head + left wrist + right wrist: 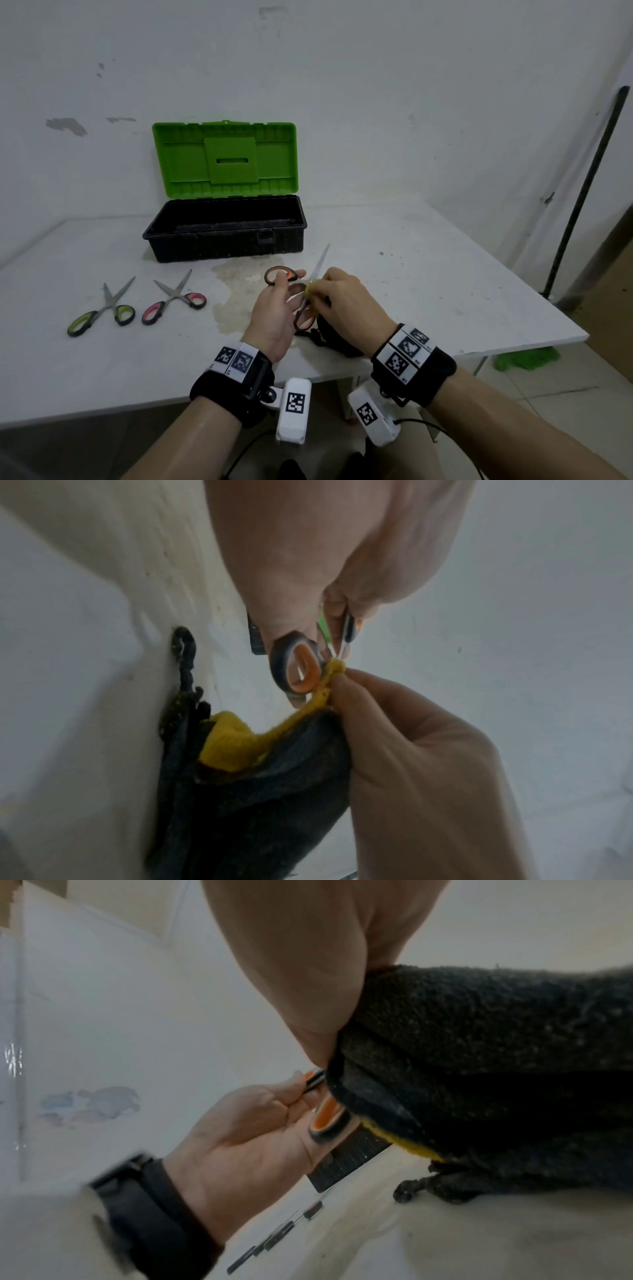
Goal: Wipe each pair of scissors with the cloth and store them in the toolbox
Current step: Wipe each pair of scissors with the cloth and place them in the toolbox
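My left hand [279, 301] holds the orange-handled scissors [278, 274] by their handles [301, 669], blade [321, 263] pointing up and away toward the toolbox. Just right of it, my right hand [337, 298] pinches the dark cloth with a yellow edge [322, 693] against the scissors near the pivot. The rest of the cloth [479, 1056] hangs down onto the table below my right palm. Left of my hands lie the green-handled scissors [102, 310] and the pink-handled scissors [174, 298] on the white table [428, 274]. The black toolbox [226, 229] stands behind, its green lid [224, 159] up.
The toolbox lid leans toward the white wall. A brownish stain [236, 284] marks the table in front of the box. The table's right edge [548, 308] falls away to a tiled floor with a green rag [524, 358] and a dark pole [582, 192].
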Demonstrator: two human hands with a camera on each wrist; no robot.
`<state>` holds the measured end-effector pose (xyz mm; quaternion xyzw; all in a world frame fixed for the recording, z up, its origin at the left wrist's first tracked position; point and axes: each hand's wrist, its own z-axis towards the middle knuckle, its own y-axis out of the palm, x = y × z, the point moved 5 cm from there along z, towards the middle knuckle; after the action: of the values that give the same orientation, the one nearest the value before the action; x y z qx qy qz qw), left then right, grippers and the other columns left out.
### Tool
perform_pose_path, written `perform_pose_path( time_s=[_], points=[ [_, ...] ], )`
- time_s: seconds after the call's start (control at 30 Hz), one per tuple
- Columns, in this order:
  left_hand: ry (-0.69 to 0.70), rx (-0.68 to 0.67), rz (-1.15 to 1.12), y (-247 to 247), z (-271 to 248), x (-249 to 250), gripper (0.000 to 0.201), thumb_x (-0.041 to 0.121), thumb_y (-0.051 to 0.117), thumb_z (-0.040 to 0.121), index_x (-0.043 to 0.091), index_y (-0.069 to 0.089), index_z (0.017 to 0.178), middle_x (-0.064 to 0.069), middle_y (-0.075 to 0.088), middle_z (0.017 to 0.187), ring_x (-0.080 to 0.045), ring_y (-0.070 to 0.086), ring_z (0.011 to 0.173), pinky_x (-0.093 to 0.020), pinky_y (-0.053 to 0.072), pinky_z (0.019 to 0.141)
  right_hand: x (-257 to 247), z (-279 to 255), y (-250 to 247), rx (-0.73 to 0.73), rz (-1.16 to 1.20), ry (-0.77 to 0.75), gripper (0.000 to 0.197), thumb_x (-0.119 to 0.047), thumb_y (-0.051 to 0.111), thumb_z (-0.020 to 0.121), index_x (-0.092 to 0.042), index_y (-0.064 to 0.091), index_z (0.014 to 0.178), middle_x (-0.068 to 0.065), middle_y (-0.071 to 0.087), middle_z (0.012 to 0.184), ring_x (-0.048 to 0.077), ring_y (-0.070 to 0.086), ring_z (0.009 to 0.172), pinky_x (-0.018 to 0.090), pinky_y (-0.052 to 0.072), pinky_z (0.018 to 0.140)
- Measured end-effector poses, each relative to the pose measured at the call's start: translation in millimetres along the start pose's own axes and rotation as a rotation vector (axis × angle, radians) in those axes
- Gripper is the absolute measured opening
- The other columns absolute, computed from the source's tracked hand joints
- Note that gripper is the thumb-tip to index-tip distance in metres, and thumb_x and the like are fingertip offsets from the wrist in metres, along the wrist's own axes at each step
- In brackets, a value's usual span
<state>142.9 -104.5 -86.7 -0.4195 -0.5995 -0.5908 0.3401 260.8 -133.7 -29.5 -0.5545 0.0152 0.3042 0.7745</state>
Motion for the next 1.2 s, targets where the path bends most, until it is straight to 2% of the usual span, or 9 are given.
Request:
perform_pose_path(
  time_s=[0.07, 0.23, 0.47, 0.63, 0.77, 0.87, 0.93, 1.03, 1.2],
  points=[
    [0.000, 0.000, -0.002, -2, 0, 0, 0.046, 0.036, 0.030, 0.110, 0.003, 0.059, 0.123, -0.013, 0.069, 0.098, -0.023, 0.069, 0.085, -0.036, 0.051, 0.070, -1, -1, -2, -0.010, 0.002, -0.044, 0.016, -0.018, 0.059, 0.091, -0.011, 0.074, 0.092, 0.006, 0.056, 0.088, 0.024, 0.058, 0.075, 0.038, 0.049, 0.070],
    [-0.013, -0.047, 0.020, 5, -2, 0, 0.045, 0.034, 0.030, 0.110, 0.002, 0.057, 0.125, -0.019, 0.068, 0.113, -0.024, 0.072, 0.092, -0.034, 0.054, 0.071, 5, 6, -10, 0.087, 0.034, 0.015, 0.018, -0.019, 0.058, 0.093, -0.009, 0.072, 0.091, 0.007, 0.053, 0.087, 0.024, 0.056, 0.074, 0.040, 0.049, 0.068],
    [0.000, -0.065, 0.029, 2, -4, 2, 0.044, 0.035, 0.031, 0.110, 0.005, 0.057, 0.129, -0.011, 0.068, 0.102, -0.024, 0.070, 0.086, -0.033, 0.054, 0.067, 3, -3, -12, -0.041, 0.029, -0.063, 0.016, -0.021, 0.061, 0.092, -0.016, 0.075, 0.098, 0.001, 0.053, 0.089, 0.017, 0.055, 0.076, 0.031, 0.048, 0.070],
    [-0.021, -0.093, 0.049, 7, -4, 1, 0.042, 0.035, 0.030, 0.110, 0.008, 0.057, 0.128, -0.015, 0.068, 0.112, -0.025, 0.070, 0.089, -0.038, 0.055, 0.073, 1, -3, -9, -0.088, -0.020, -0.078, 0.017, -0.017, 0.058, 0.092, -0.015, 0.074, 0.093, 0.003, 0.052, 0.091, 0.022, 0.057, 0.076, 0.039, 0.050, 0.069],
    [-0.037, -0.079, 0.042, 5, -5, -2, 0.040, 0.036, 0.030, 0.110, 0.011, 0.057, 0.126, -0.017, 0.067, 0.114, -0.025, 0.068, 0.085, -0.039, 0.055, 0.068, -8, -4, -8, -0.174, -0.062, -0.184, 0.017, -0.019, 0.058, 0.093, -0.014, 0.074, 0.095, 0.003, 0.051, 0.094, 0.019, 0.054, 0.073, 0.033, 0.046, 0.064],
    [-0.063, -0.070, 0.034, 5, -5, -4, 0.041, 0.037, 0.032, 0.109, 0.012, 0.058, 0.128, -0.021, 0.066, 0.123, -0.033, 0.067, 0.097, -0.043, 0.056, 0.073, -15, -6, -6, -0.228, -0.162, -0.283, 0.010, -0.013, 0.062, 0.089, -0.012, 0.072, 0.092, 0.006, 0.053, 0.106, 0.018, 0.051, 0.075, 0.033, 0.047, 0.062],
    [-0.068, -0.072, 0.026, 6, -5, -4, 0.042, 0.036, 0.033, 0.109, 0.010, 0.058, 0.130, -0.022, 0.066, 0.126, -0.034, 0.068, 0.101, -0.046, 0.057, 0.078, -15, -6, -5, -0.220, -0.209, -0.303, 0.007, -0.009, 0.066, 0.084, -0.012, 0.072, 0.088, 0.009, 0.055, 0.112, 0.022, 0.058, 0.082, 0.030, 0.046, 0.059],
    [-0.060, -0.077, 0.010, 6, -7, -3, 0.041, 0.036, 0.033, 0.109, 0.010, 0.057, 0.130, -0.020, 0.066, 0.126, -0.031, 0.069, 0.100, -0.046, 0.053, 0.083, -5, 2, -11, -0.159, -0.271, -0.237, 0.011, -0.006, 0.062, 0.087, -0.012, 0.070, 0.093, 0.008, 0.051, 0.100, 0.024, 0.055, 0.080, 0.028, 0.035, 0.059],
    [-0.060, -0.065, -0.071, 6, -4, -2, 0.040, 0.035, 0.032, 0.110, 0.011, 0.057, 0.129, -0.022, 0.065, 0.125, -0.032, 0.068, 0.097, -0.049, 0.052, 0.085, -6, -5, -9, -0.111, -0.146, -0.233, 0.009, -0.015, 0.063, 0.090, -0.019, 0.071, 0.092, 0.003, 0.050, 0.098, 0.013, 0.042, 0.071, 0.029, 0.043, 0.057]
  ],
)
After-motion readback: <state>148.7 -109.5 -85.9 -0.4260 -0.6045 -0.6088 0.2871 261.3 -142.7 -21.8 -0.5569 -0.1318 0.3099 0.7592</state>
